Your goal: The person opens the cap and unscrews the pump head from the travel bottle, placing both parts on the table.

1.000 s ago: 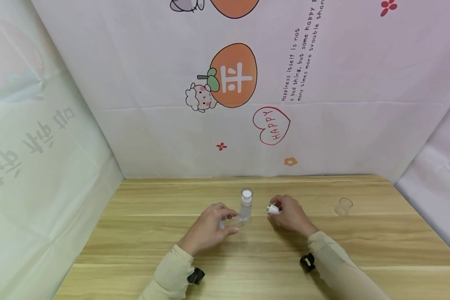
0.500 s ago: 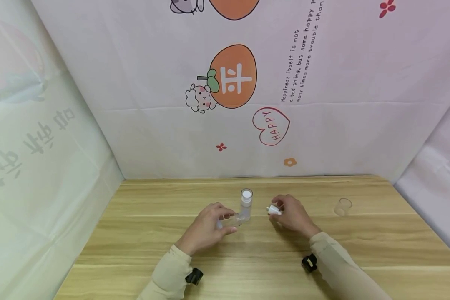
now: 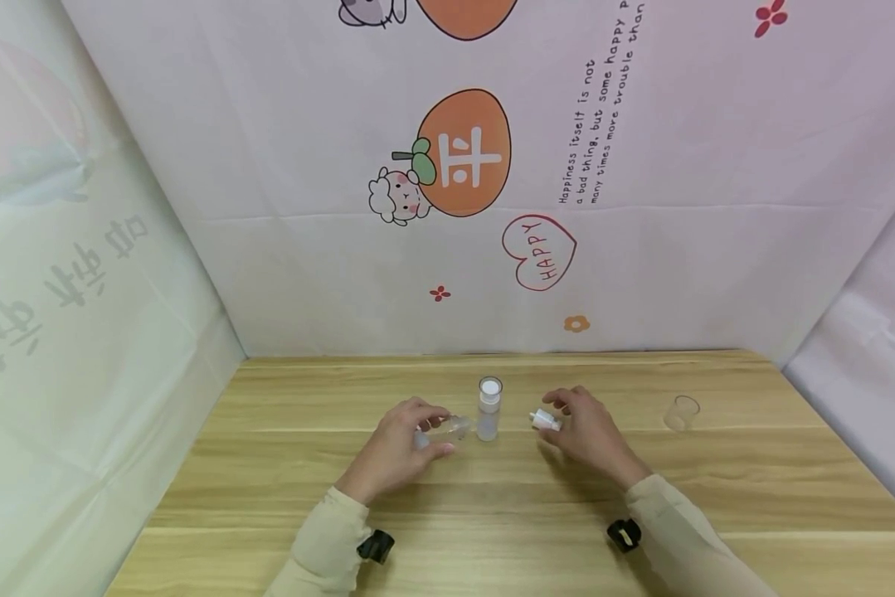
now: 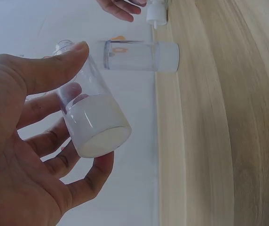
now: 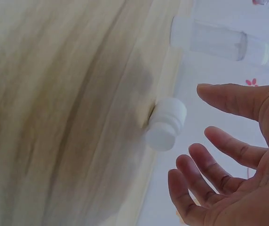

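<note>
My left hand (image 3: 393, 446) grips a clear bottle with a whitish base (image 4: 97, 120), tilted, its open neck pointing right in the head view. Thumb and fingers wrap its sides in the left wrist view. A small white pump head (image 3: 545, 420) lies on its side on the wooden table. Beside it, my right hand (image 3: 587, 431) has its thumb and fingers spread; the right wrist view shows a gap between the hand and the pump head (image 5: 165, 125). Between the hands stands a second bottle (image 3: 488, 410), upright, with a white top under a clear cap.
A loose clear cap (image 3: 682, 412) sits on the table to the right of my right hand. The wooden table (image 3: 492, 531) ends at a printed cloth wall (image 3: 328, 249) behind, with more cloth at both sides.
My left hand has drawn the bottle left, away from the standing bottle. My right hand's fingers have spread away from the pump head, which stays on the table.
</note>
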